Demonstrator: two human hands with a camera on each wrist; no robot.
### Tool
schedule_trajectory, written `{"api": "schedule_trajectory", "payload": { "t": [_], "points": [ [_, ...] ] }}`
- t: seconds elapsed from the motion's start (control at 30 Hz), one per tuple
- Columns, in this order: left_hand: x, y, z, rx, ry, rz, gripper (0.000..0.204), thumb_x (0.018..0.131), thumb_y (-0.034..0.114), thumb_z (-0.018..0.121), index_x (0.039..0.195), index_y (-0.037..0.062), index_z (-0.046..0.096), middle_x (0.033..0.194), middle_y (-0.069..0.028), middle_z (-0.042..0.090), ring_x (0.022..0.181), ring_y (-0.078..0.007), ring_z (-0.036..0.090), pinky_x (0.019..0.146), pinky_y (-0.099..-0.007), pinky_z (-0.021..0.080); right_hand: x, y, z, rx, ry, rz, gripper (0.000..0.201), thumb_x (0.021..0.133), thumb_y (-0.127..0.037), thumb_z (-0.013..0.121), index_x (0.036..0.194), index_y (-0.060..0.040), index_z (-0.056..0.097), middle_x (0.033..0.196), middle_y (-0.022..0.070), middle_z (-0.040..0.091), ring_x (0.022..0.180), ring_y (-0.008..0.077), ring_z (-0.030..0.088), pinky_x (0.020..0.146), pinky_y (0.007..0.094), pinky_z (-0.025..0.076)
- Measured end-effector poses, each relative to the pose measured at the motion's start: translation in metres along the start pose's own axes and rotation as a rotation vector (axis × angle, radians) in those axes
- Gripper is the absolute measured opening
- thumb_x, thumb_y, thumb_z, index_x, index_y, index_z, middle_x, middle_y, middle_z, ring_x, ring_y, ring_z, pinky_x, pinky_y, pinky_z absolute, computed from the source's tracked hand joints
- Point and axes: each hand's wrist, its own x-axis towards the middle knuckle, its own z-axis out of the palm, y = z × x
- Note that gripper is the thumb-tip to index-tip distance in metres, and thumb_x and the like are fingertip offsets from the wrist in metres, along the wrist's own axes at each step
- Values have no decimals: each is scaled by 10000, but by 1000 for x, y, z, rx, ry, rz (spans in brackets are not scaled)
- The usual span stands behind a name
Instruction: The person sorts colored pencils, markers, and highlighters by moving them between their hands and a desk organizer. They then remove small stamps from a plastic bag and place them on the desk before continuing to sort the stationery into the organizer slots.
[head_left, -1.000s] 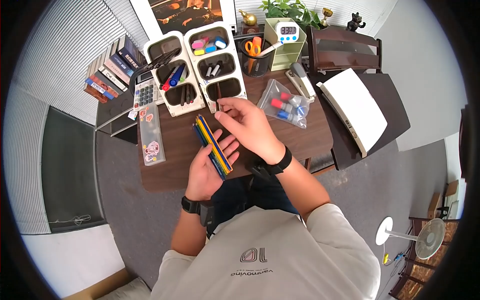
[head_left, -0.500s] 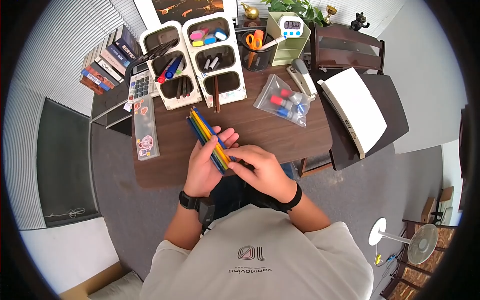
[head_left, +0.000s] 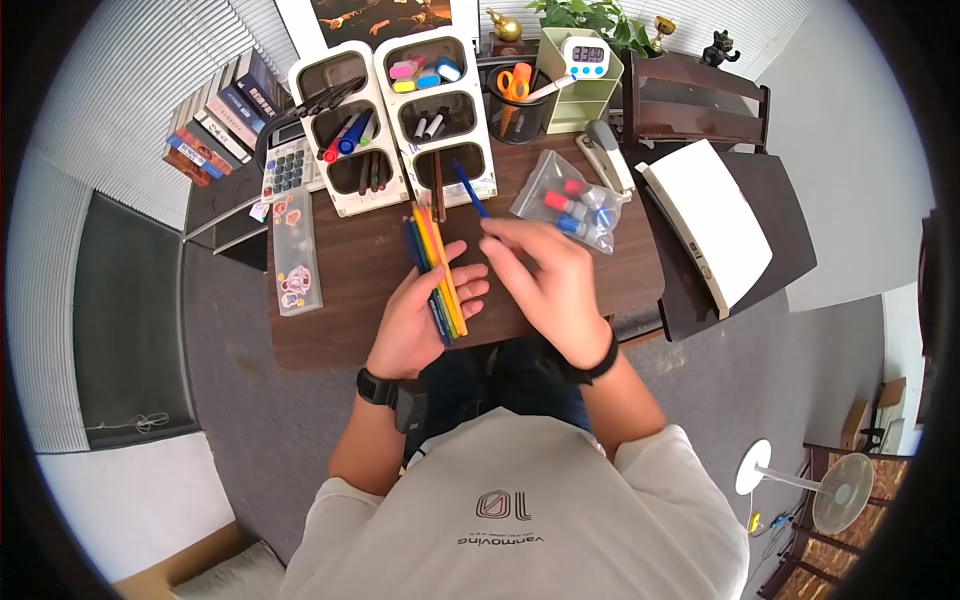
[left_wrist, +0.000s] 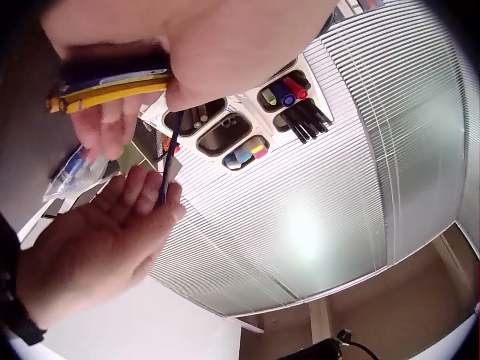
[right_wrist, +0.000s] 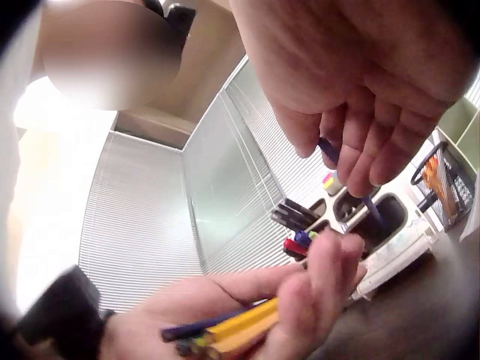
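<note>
My left hand [head_left: 402,318] holds a small bundle of colored pencils [head_left: 432,268], yellow, blue and green among them, with the thumb laid across it. Thumb and fingertips of my right hand [head_left: 550,290] pinch one blue pencil [head_left: 472,192]. Its far end overlaps the front compartment of the right-hand white organizer [head_left: 484,188] in the head view. Brown pencils [head_left: 437,180] stand in that same compartment, leaning over its front rim. The right wrist view shows the blue pencil [right_wrist: 375,213] slanting down at the compartment opening.
A second white organizer [head_left: 350,205] with pens stands to the left. Nearby lie a clear sticker-covered case [head_left: 292,255], a calculator [head_left: 288,170], a bag of markers [head_left: 570,205] and a stapler [head_left: 604,160]. A black mesh cup [head_left: 515,122] with scissors stands behind.
My right hand first left the brown pencils at the organizer and came down to the bundle. It then took a blue pencil from the bundle and moved forward to the front compartment.
</note>
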Motion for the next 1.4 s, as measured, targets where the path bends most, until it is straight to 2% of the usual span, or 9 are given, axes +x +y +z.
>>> {"api": "schedule_trajectory", "payload": {
  "t": [0.27, 0.4, 0.5, 0.57, 0.7, 0.9, 1.03, 1.23, 1.4],
  "points": [
    [3, 3, -14, 71, 32, -133, 462, 1098, 270, 487, 1517, 82, 441, 1251, -145, 689, 1100, -235, 676, 889, -385, 552, 18, 22, 40, 120, -73, 117, 331, 939, -165, 728, 1219, 9, 698, 1048, 197, 703, 970, 317, 709, 849, 393, 572],
    [1, -3, -12, -33, 12, -46, 461, 1089, 274, 492, 1498, 65, 453, 1307, -164, 662, 1181, -259, 653, 973, -420, 533, 5, 9, 26, 20, -40, 60, 312, 923, -140, 725, 1208, -13, 705, 1012, 170, 700, 993, 350, 685, 883, 422, 550],
    [-2, -4, -6, -115, 3, 38, 477, 1085, 271, 493, 1508, 56, 442, 1384, -186, 623, 1278, -284, 605, 1055, -449, 495, -21, 12, 12, -61, -165, -152, 324, 891, -117, 750, 1207, -61, 699, 926, 117, 677, 925, 347, 658, 842, 446, 538],
    [-4, -4, -3, -145, 21, 67, 485, 1085, 249, 490, 1520, 46, 422, 1430, -212, 596, 1336, -310, 575, 1099, -468, 474, -39, -1, 14, 60, -286, -15, 315, 883, -124, 771, 1183, -55, 709, 930, 123, 677, 925, 344, 659, 830, 440, 544],
    [-3, -3, -1, -100, 27, 76, 478, 1091, 200, 470, 1526, 15, 395, 1472, -245, 560, 1379, -358, 537, 1163, -503, 430, -54, 9, 20, 138, -273, -6, 300, 877, -105, 788, 1164, -55, 720, 967, 133, 703, 886, 325, 688, 792, 411, 565],
    [-3, -3, -3, -122, 40, 81, 481, 1099, 224, 464, 1536, 35, 396, 1430, -225, 590, 1362, -334, 551, 1153, -493, 447, -42, -7, -3, 151, -206, -144, 291, 833, -51, 823, 1112, -45, 741, 954, 112, 720, 851, 288, 705, 754, 376, 569],
    [-3, -5, -13, -111, 5, 43, 490, 1103, 253, 469, 1546, 57, 397, 1329, -190, 643, 1226, -291, 626, 1040, -439, 509, -27, -28, -30, 194, -81, -259, 289, 809, -28, 848, 1080, -8, 752, 955, 110, 734, 829, 255, 710, 731, 347, 560],
    [-1, 4, -2, 109, -80, -66, 516, 1111, 277, 460, 1574, 62, 389, 1238, -164, 681, 1083, -228, 662, 906, -370, 527, 1, 9, -3, 4, -36, 2, 247, 903, -73, 780, 1134, 2, 740, 973, 119, 742, 837, 201, 711, 751, 318, 565],
    [-3, 5, -3, 109, -61, -99, 525, 1092, 309, 496, 1552, 66, 431, 1168, -112, 693, 998, -176, 653, 850, -336, 531, 19, 23, 26, 109, -86, 95, 290, 963, -128, 710, 1212, 20, 694, 1070, 180, 716, 876, 267, 736, 752, 347, 579]
  ]
}}
